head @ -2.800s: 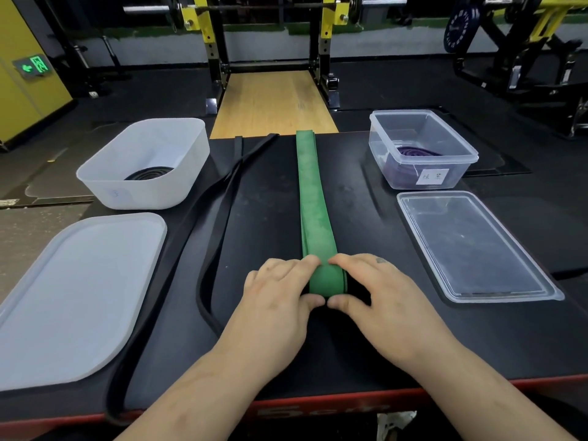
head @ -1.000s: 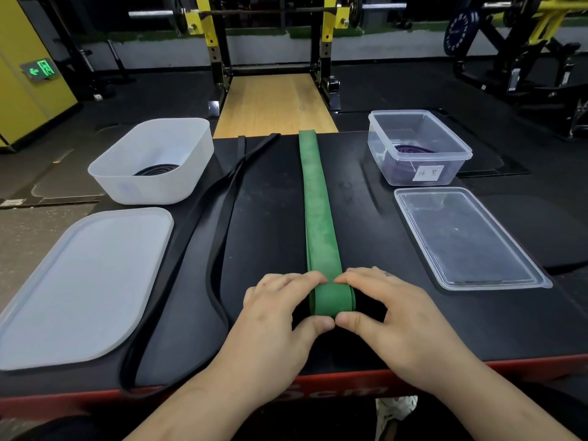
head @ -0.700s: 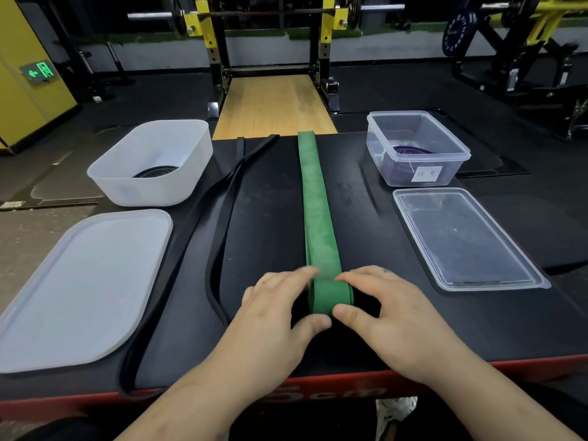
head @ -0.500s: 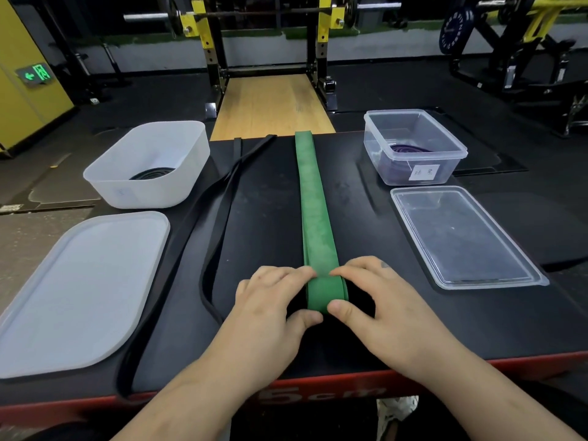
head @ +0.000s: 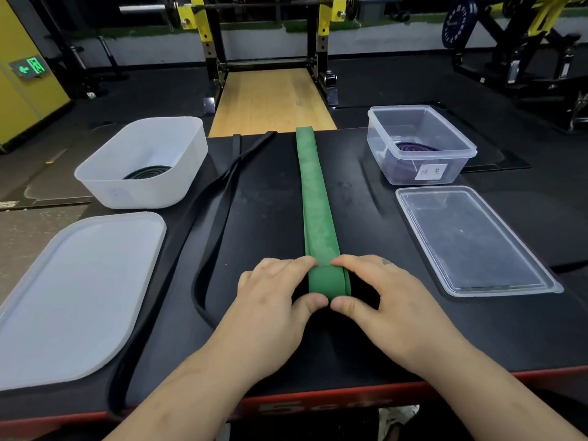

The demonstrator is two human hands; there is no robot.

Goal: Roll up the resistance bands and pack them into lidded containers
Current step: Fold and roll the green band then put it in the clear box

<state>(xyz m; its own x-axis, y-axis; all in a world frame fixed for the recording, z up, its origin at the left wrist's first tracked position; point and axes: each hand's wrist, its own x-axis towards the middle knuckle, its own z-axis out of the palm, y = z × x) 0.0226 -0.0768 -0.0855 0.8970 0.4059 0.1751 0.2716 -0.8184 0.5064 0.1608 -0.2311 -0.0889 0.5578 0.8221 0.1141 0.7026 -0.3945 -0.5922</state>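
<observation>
Your left hand (head: 273, 303) and right hand (head: 385, 300) pinch the small roll at the near end of the green band (head: 315, 198), which lies straight along the black table (head: 270, 218). It looks soft, rubbery and springy; grip the roll's edges, thumbs behind, or it likely unwinds.

Even overhead light, soft shadows, sharp centre, wide-angle bending at edges

A black worktop (head: 270, 192) with a red near edge stands before a wooden lifting platform (head: 270, 100), which runs to a far yellow rack (head: 203, 30) carrying a barbell (head: 264, 4), with a weight plate (head: 458, 22) far right and a green exit sign (head: 30, 66) far left.
</observation>
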